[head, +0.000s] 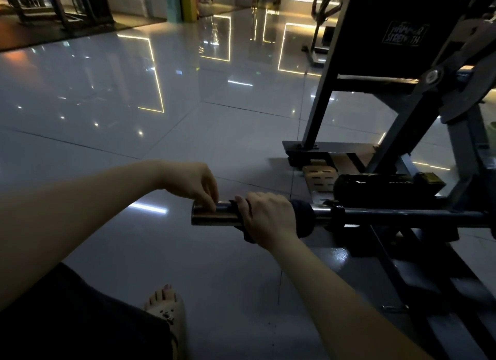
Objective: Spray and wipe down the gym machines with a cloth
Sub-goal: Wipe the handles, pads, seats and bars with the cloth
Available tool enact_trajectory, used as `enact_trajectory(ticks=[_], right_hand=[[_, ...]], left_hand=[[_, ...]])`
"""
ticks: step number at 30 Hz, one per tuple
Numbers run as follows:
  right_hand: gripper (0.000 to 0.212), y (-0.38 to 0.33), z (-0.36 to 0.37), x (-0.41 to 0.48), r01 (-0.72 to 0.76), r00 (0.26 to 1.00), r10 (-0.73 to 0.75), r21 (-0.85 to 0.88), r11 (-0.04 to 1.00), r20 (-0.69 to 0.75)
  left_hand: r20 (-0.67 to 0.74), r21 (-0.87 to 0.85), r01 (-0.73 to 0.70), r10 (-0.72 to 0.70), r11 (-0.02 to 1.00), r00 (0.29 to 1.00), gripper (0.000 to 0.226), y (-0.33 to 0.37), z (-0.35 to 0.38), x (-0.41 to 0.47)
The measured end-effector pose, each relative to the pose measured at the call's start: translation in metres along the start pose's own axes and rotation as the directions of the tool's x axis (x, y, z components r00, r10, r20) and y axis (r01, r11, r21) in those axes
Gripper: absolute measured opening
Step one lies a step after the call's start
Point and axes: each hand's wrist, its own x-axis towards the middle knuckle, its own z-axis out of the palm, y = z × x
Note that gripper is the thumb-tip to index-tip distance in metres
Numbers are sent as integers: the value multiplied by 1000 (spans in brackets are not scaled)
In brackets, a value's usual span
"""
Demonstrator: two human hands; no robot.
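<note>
1. Dark cloth is wrapped round the chrome sleeve of the machine. The right hand grips it, fingers curled fully round.
2. Bent fingertips of the left hand rest on the sleeve's free end. Whether they pinch it cannot be told.
3. Risk: the cloth may bunch under the grip and miss the bare end.
4. Risk: a hard push could shift the bar and trap fingers against the collar.
5. Risk: spray run-off on the glossy floor could cause a slip beside the sandalled foot.

L hand fingers bent down, R hand gripping
</note>
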Motion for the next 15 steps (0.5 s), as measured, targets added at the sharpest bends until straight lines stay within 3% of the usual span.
enact_trajectory(ticks=[2,8,11,15], right_hand=[[57,21,-1,0,11,1000,-11,6,1000,16],[49,79,0,-36,-136,978,135,5,991,-161],[43,47,1,-37,-311,928,317,62,948,-194],[51,-17,10,-47,-219,970,227,93,971,-92]], left_hand=[[0,-5,1,-1,1000,1000,27,-4,-1,1],[-7,11,1,-1,1000,1000,16,-9,3,5],[-4,57,19,-19,998,1000,16,-8,3,4],[-20,67,21,-19,998,1000,21,-7,4,2]])
